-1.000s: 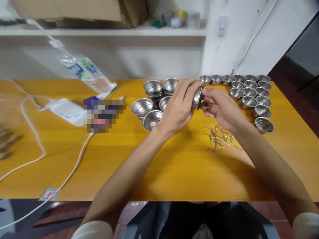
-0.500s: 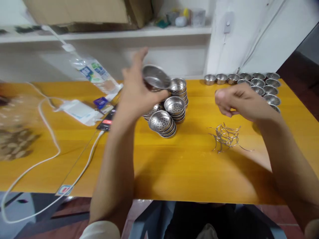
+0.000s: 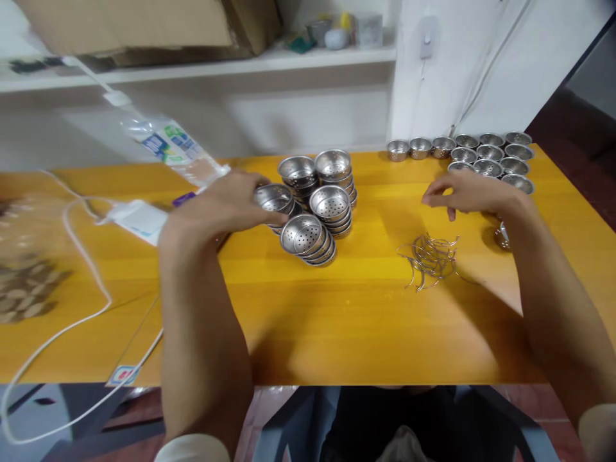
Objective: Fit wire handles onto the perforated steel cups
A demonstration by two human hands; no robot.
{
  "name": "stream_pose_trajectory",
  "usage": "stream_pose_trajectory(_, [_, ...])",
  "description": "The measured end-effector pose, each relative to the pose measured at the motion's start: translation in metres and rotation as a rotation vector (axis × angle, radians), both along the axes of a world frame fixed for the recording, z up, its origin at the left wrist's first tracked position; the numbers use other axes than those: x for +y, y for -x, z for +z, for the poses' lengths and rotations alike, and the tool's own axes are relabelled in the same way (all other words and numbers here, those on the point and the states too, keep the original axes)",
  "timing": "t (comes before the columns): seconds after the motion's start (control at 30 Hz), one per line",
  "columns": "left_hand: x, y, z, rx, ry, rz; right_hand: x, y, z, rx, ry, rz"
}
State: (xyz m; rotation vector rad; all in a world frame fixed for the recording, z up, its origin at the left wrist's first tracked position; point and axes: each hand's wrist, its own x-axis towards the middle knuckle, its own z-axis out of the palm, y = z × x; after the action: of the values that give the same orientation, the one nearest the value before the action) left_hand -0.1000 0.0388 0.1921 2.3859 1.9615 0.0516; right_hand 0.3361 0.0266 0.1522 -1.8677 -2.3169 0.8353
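Observation:
My left hand [image 3: 226,199] reaches over the perforated metal cups, thumb and fingers around the rim of the top cup [image 3: 274,199] on the front-left stack. Beside it stand more stacked cups: one stack [image 3: 297,171] behind, one [image 3: 333,165] at the back right, one [image 3: 330,203] in the middle, and a leaning one [image 3: 303,235] in front. My right hand [image 3: 464,192] hovers above a tangle of thin curved metal wires [image 3: 428,256]. Its thumb and forefinger are pinched together; whether anything small is between them, I cannot make out.
Several single metal cups [image 3: 491,153] stand in rows at the back right. Another cup [image 3: 503,236] is partly hidden behind my right forearm. To the left lie a hanging plastic bottle [image 3: 176,147], a white box [image 3: 137,219], a white cable [image 3: 89,256] and brown round pieces [image 3: 26,289].
The cup held up by my left hand has come down onto the back-left stack. My left hand has moved down and left to another cup. My right hand has shifted slightly lower.

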Motion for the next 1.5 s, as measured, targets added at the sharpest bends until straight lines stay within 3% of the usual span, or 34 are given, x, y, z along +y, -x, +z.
stream_pose_trajectory(0.13, [0.001,0.007,-0.005,-0.008,-0.015,0.041,0.017,-0.043,-0.016,-0.135,-0.36,-0.275])
stream_pose_trajectory(0.23, [0.002,0.008,-0.006,0.004,-0.015,0.047,0.029,-0.061,-0.042,-0.304,-0.486,-0.361])
stream_pose_trajectory(0.37, [0.004,0.007,-0.002,0.026,0.001,-0.018,0.038,-0.061,-0.072,-0.376,-0.459,-0.312])
stream_pose_trajectory(0.47, [0.005,0.006,0.0,0.022,0.033,-0.05,0.045,-0.061,-0.083,-0.413,-0.436,-0.292])
stream_pose_trajectory(0.63, [0.005,0.004,0.003,-0.01,0.126,-0.06,0.053,-0.069,-0.073,-0.43,-0.27,-0.199])
stream_pose_trajectory(0.7, [0.001,0.003,0.005,0.011,0.118,-0.032,0.052,-0.064,-0.066,-0.426,-0.222,-0.231])
stream_pose_trajectory(0.77, [-0.009,0.0,0.012,0.05,0.029,0.029,0.05,-0.051,-0.065,-0.406,-0.231,-0.306])
stream_pose_trajectory(0.83, [-0.024,-0.006,0.022,-0.006,-0.171,0.089,0.047,-0.035,-0.069,-0.378,-0.278,-0.369])
stream_pose_trajectory(0.9, [-0.042,-0.021,0.031,-0.22,-0.401,0.072,0.046,-0.022,-0.076,-0.35,-0.338,-0.401])
stream_pose_trajectory(0.97, [-0.057,-0.044,0.032,-0.472,-0.552,-0.035,0.046,-0.016,-0.08,-0.281,-0.377,-0.39])
stream_pose_trajectory(1.07, [-0.063,-0.088,0.008,-0.607,-0.491,-0.245,0.042,-0.013,-0.068,-0.016,-0.369,-0.25])
stream_pose_trajectory(1.17, [-0.048,-0.125,-0.038,-0.661,-0.264,-0.425,0.029,-0.001,-0.04,0.327,-0.348,-0.022])
stream_pose_trajectory(1.27, [-0.028,-0.141,-0.074,-0.754,-0.21,-0.546,0.008,0.021,-0.011,0.527,-0.341,0.18])
stream_pose_trajectory(1.37, [-0.022,-0.142,-0.082,-0.798,-0.187,-0.592,-0.012,0.041,0.007,0.617,-0.303,0.319])
stream_pose_trajectory(1.5, [-0.031,-0.142,-0.071,-0.79,-0.302,-0.619,-0.03,0.057,0.02,0.752,-0.146,0.311])
